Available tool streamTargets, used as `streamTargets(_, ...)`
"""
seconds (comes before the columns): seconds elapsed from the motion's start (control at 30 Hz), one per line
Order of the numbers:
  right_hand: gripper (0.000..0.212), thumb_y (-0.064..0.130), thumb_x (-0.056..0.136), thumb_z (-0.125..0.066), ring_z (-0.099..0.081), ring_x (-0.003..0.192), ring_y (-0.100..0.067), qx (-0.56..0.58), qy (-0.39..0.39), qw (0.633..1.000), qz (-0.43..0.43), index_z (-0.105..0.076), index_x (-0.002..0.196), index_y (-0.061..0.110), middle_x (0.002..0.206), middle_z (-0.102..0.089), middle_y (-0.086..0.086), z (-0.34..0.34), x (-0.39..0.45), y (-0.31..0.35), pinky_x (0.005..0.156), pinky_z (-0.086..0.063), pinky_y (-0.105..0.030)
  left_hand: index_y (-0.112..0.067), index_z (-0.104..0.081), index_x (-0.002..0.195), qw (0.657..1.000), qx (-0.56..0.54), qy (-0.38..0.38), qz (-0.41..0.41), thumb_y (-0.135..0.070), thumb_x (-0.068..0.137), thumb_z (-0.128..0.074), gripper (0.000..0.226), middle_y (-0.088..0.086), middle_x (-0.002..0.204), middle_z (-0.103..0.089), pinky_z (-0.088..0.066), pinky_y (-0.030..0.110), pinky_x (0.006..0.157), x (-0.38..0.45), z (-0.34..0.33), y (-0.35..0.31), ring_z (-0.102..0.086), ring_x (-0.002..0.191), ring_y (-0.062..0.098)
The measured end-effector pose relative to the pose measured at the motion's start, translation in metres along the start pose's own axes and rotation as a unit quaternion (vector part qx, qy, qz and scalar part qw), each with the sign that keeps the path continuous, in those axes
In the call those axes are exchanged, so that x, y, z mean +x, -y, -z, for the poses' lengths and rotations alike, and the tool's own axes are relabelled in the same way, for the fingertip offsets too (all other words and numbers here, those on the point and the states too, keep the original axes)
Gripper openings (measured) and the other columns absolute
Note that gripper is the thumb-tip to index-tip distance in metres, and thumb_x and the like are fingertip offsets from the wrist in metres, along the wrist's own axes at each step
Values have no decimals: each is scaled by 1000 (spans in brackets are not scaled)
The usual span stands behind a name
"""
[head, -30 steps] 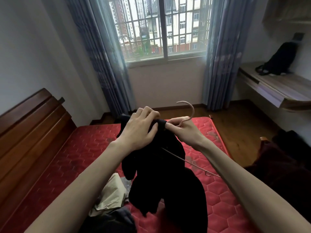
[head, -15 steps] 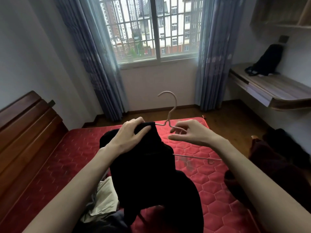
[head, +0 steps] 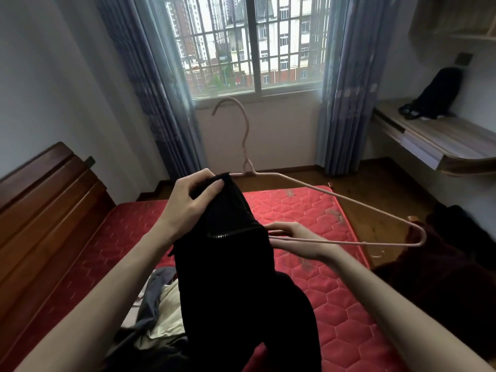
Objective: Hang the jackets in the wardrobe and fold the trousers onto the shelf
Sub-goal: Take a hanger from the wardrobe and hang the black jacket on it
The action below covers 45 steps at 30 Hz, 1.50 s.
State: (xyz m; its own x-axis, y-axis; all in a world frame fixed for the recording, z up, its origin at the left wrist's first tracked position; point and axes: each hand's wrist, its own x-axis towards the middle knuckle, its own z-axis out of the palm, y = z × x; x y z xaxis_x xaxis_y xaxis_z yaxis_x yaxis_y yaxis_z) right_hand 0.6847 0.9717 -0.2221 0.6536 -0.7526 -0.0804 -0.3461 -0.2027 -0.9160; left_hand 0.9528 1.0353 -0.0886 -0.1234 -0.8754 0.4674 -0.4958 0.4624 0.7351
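A black jacket (head: 236, 267) with a silver zip hangs in front of me over the red mattress (head: 298, 218). My left hand (head: 192, 202) is shut on its top edge, pinching the fabric over the left shoulder of a thin pink wire hanger (head: 349, 202). The hanger's hook points up before the window and its right shoulder sticks out bare. My right hand (head: 298, 238) holds the hanger's bottom bar beside the jacket; its fingertips are hidden behind the cloth.
Grey and cream clothes (head: 163, 304) lie heaped on the mattress below the jacket. A dark reddish garment (head: 440, 285) is piled at the right. A wooden headboard (head: 45, 210) stands left, and a wall desk (head: 440, 146) with a black bag (head: 434, 95) right.
The hanger has risen and turned upright, its right shoulder now free. My right hand dropped from the hanger's neck to its bottom bar. My left hand kept the jacket's top.
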Motion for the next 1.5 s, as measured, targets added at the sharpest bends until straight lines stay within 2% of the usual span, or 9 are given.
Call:
streamTargets(0.13,64,6,96,-62,-63,78,16,-88,-48,995,21,-63,84,69,86,-67,39,-44,18,21,72,-50,-13,-9,-65,83,1000,-3,-7,-7,-25,101,-60,24,-9,72,-59,-42,20,65,-5,3,-9,-55,71,5)
streamTargets(0.2,68,-3,95,-52,-52,54,5,-155,-40,987,14,-56,59,55,61,-59,26,-59,28,14,57,-36,-13,-9,-66,83,1000,-5,-16,-3,-25,101,-60,24,-8,73,-60,-42,19,65,-9,6,-11,-56,72,6)
streamTargets(0.3,32,2,95,-51,-56,83,-7,-208,-49,977,19,-70,97,27,101,-66,4,-64,31,-1,76,-46,-31,-4,-64,83,1000,-4,-29,5,-27,101,-58,30,12,74,-58,-41,22,63,-17,15,-10,-54,72,10)
streamTargets(0.4,39,2,95,-60,-61,109,-14,-176,-115,977,36,-70,129,17,120,-62,0,-45,32,-4,93,-47,-21,-4,-63,81,999,-1,-36,22,-30,101,-58,33,13,72,-55,-40,21,62,-29,27,-3,-53,70,10)
streamTargets(0.67,3,26,97,-66,-69,85,-21,-283,-183,937,90,-63,97,24,88,-69,5,29,9,38,72,-50,-39,-13,-59,74,997,60,-41,30,-34,102,-56,35,-11,66,-50,-36,21,58,-51,58,12,-48,63,3)
streamTargets(0.8,28,48,94,-69,-67,78,-32,-433,-186,870,145,-58,92,23,80,-69,-1,65,0,83,60,-38,-34,-5,-56,74,990,132,-53,-9,-43,101,-54,47,3,62,-53,-39,36,55,-59,74,23,-49,56,18)
streamTargets(1.0,17,43,95,-67,-64,76,-19,-444,-110,868,195,-59,95,28,83,-64,12,101,14,136,70,-54,-43,-15,-64,80,969,236,-54,-41,-53,99,-53,44,0,59,-59,-47,42,54,-61,89,36,-59,53,20)
streamTargets(1.17,27,43,104,-53,-65,85,-43,-555,-145,810,125,-46,121,23,93,-69,-13,104,23,146,70,-43,-42,-18,-63,81,926,350,-115,-77,-51,97,-53,39,0,57,-61,-43,35,52,-52,92,29,-63,54,28)
streamTargets(1.5,25,40,98,-64,-67,97,-34,-586,-140,789,122,-56,106,18,108,-69,-3,104,10,171,71,-47,-39,-10,-60,82,802,557,-193,-94,-38,103,-49,37,12,65,-62,-42,40,40,-40,94,15,-66,58,39)
